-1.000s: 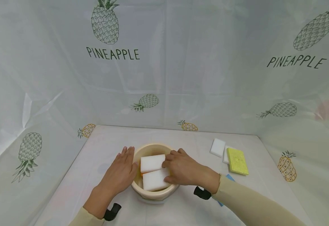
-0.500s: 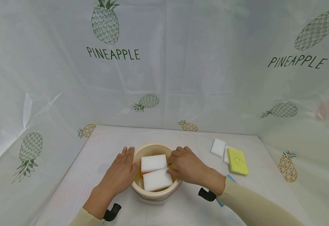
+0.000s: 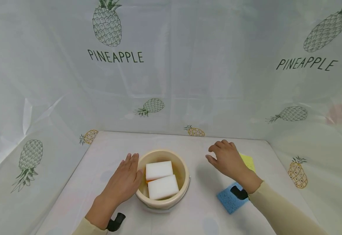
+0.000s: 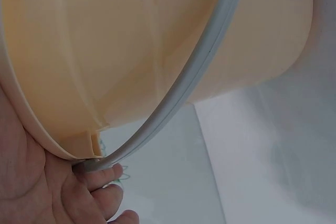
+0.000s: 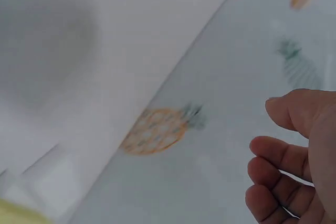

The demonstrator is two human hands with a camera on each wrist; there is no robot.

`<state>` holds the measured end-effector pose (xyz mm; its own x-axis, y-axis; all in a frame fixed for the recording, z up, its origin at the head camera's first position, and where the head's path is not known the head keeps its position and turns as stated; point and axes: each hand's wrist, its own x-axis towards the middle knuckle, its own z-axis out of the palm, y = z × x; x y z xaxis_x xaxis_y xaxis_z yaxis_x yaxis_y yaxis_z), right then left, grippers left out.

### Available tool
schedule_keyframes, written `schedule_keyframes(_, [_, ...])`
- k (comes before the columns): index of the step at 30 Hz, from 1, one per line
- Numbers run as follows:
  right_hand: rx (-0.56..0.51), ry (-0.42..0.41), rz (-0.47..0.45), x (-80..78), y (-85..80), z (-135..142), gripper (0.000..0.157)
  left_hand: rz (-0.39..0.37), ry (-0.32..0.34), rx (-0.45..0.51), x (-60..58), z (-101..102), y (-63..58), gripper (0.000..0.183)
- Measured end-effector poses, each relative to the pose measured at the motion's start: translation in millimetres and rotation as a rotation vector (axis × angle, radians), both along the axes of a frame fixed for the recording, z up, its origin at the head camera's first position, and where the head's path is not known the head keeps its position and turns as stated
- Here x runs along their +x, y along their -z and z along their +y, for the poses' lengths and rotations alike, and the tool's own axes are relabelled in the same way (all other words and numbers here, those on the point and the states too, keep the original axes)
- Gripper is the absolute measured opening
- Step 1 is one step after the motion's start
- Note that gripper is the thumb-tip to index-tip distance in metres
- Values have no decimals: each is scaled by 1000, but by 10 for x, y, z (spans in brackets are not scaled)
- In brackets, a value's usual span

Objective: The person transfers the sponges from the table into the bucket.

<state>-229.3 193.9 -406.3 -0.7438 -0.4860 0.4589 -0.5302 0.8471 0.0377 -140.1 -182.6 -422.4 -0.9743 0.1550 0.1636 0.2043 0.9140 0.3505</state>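
Note:
A cream bucket point(image 3: 162, 204) with a grey handle point(image 4: 197, 59) stands on the table. Inside it lie two white foam sponges point(image 3: 159, 170), with a sliver of something orange point(image 3: 148, 181) beneath them. My left hand point(image 3: 123, 181) rests against the bucket's left rim, its fingers straight and its thumb over the edge. To the right of the bucket, my right hand point(image 3: 228, 160) hovers above the table, fingers loosely bent, holding nothing. Behind that hand, a yellow sponge point(image 3: 248, 161) is partly covered. A blue sponge point(image 3: 230, 201) lies below the right wrist.
Pale white sponges point(image 5: 42, 174) lie beside the yellow one in the right wrist view; my right hand hides them in the head view. A pineapple-print sheet point(image 3: 217, 81) hangs behind and beside the white table point(image 3: 200, 218).
My right hand has left the sponges in the bucket and moved right, toward the loose sponges. The blue sponge shows more now. My left hand stays at the rim.

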Motion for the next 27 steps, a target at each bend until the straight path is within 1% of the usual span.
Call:
schedule_keyframes(2, [10,48,12,-67,84,186,27,1,-1,0,3,-3,3,59])
schedule_keyframes(4, [28,100,-4,-111,178,365,30,3,-2,1,4,-6,6,59])
schedule_keyframes(6, [53,156,-46,-131,284,532,32,4,-2,1,6,-9,7,59])
schedule_keyframes(9, [89,226,-139,-140,457,754,36,4,-2,3,6,-11,10,59])
schedule_keyframes(12, [109,273,-219,-138,625,930,38,0,-1,6,6,-9,10,59])
schedule_keyframes(16, [124,299,-262,-132,791,1082,38,-6,-2,7,4,-4,10,60])
schedule_keyframes(20, [139,308,-266,-116,873,1171,35,-8,-4,6,3,-3,5,60])
schedule_keyframes(27, [145,322,-241,-91,853,1291,24,-11,-2,3,5,1,-4,60])
